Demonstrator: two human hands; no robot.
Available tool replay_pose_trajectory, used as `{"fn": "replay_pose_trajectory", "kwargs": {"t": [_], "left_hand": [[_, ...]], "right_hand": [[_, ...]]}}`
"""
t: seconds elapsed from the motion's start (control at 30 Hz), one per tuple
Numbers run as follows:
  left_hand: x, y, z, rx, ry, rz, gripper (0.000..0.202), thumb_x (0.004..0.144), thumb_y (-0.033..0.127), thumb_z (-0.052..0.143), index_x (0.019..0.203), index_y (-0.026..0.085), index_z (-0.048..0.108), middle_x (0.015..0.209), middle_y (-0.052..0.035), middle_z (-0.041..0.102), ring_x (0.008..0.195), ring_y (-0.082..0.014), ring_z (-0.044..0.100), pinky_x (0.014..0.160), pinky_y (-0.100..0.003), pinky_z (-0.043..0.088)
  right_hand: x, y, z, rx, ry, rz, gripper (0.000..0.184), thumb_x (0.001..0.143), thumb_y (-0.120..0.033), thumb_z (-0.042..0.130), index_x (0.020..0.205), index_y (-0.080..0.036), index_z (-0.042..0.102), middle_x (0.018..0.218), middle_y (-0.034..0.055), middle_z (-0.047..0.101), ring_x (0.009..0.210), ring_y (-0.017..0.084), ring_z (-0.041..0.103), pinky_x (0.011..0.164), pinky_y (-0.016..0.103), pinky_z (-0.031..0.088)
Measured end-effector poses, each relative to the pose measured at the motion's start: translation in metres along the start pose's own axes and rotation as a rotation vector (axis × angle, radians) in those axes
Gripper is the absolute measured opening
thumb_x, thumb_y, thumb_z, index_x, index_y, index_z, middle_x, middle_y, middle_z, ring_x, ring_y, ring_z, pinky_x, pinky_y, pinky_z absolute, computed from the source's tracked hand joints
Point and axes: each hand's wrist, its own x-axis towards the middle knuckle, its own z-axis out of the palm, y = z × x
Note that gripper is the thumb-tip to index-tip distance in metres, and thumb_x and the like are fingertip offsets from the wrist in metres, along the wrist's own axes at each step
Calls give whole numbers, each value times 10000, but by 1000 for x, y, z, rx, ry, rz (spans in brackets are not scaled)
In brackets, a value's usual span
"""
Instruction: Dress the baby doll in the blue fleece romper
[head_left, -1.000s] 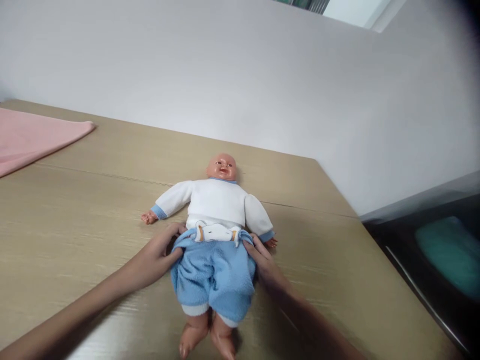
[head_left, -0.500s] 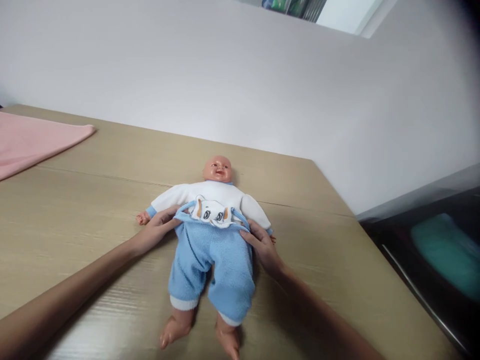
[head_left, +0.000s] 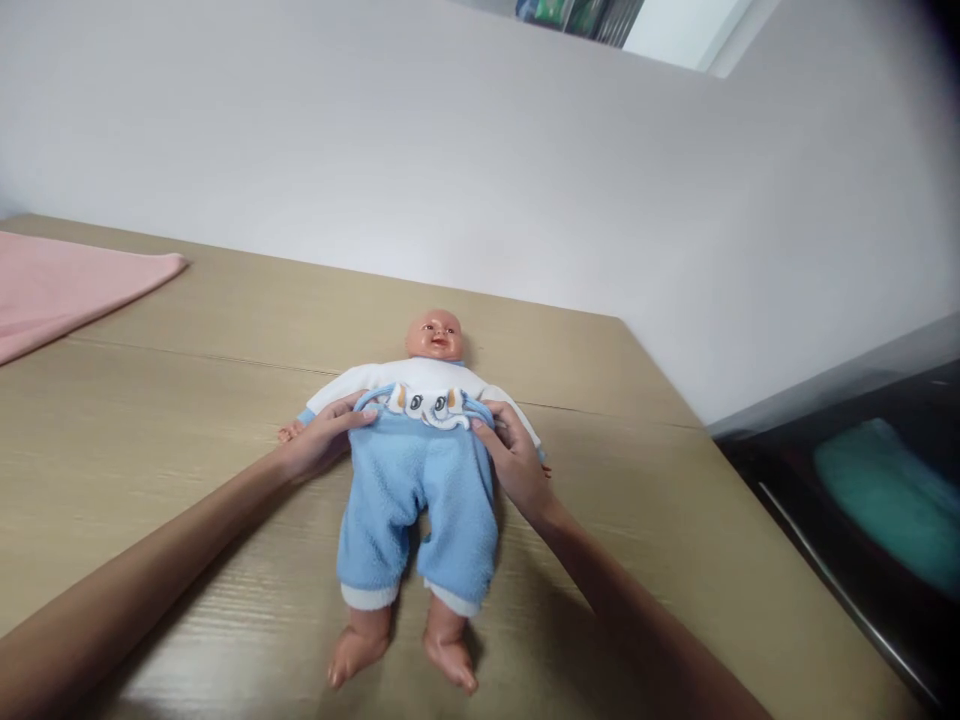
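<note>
A baby doll lies face up on a light wooden table, head towards the wall. It wears a white top and light blue overalls with a white elephant bib at the chest. My left hand pinches the overalls' upper left edge at the doll's chest. My right hand grips the upper right edge. Both hands are closed on the fabric. The doll's bare feet stick out below the trouser legs.
A pink cloth lies at the table's far left. A white wall stands behind the table. To the right, past the table's edge, is a dark glossy surface with a teal shape in it.
Both hands have pulled the overalls' top up from the doll's waist to its chest. The trouser legs have stretched out and the elephant bib now shows.
</note>
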Motion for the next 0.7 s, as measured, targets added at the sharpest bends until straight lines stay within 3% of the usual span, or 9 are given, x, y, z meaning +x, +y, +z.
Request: {"fn": "replay_pose_trajectory", "kwargs": {"t": [0.2, 0.3, 0.4, 0.47, 0.53, 0.63, 0.7], "left_hand": [[-9, -2, 5, 277, 107, 113, 381, 999, 575, 862, 1110, 222, 773, 1085, -35, 733, 1042, -239, 646, 934, -327, 501], [-1, -1, 12, 192, 159, 147, 449, 988, 642, 845, 1064, 220, 711, 958, -2, 671, 864, -195, 598, 814, -306, 486], [3, 0, 11, 210, 165, 78, 481, 970, 681, 817, 1013, 219, 690, 849, 13, 622, 748, -189, 537, 726, -309, 436], [1, 0, 3, 371, 162, 63, 416, 971, 632, 796, 967, 226, 705, 871, -4, 644, 816, -229, 572, 787, -339, 464], [-3, -1, -5, 500, 163, 69, 318, 952, 554, 775, 933, 241, 723, 965, -35, 705, 996, -302, 638, 950, -392, 499], [-9, -7, -10, 510, 228, 37, 273, 904, 521, 778, 981, 261, 758, 1157, -76, 781, 1326, -405, 631, 1168, -456, 458], [-10, -12, -6, 478, 294, 34, 315, 905, 540, 789, 1042, 257, 764, 1233, -87, 787, 1404, -415, 605, 1205, -468, 451]], "right_hand": [[-7, 17, -8, 51, -31, 141, 385, 1048, -668, 715, 1087, -289, 657, 1005, 15, 709, 970, 265, 661, 909, 377, 535], [0, 22, -8, 99, -75, 175, 465, 991, -741, 748, 1077, -293, 659, 1020, 28, 744, 1001, 282, 683, 924, 391, 561], [3, 28, -12, 38, -121, 183, 465, 962, -729, 762, 1015, -273, 685, 967, 34, 730, 981, 294, 674, 913, 413, 562], [-2, 30, -16, -20, -109, 174, 404, 949, -654, 793, 914, -267, 679, 908, 30, 681, 952, 292, 636, 926, 422, 541], [-11, 32, -19, -76, -65, 139, 337, 948, -576, 798, 876, -268, 681, 944, 45, 672, 998, 303, 617, 993, 436, 517], [-20, 35, -18, -59, -31, 134, 305, 996, -574, 739, 1004, -269, 735, 1079, 67, 720, 1099, 316, 633, 1079, 446, 512], [-22, 38, -13, 41, -15, 192, 379, 1012, -650, 724, 1056, -274, 739, 1078, 59, 742, 1112, 315, 655, 1086, 448, 545]]}}
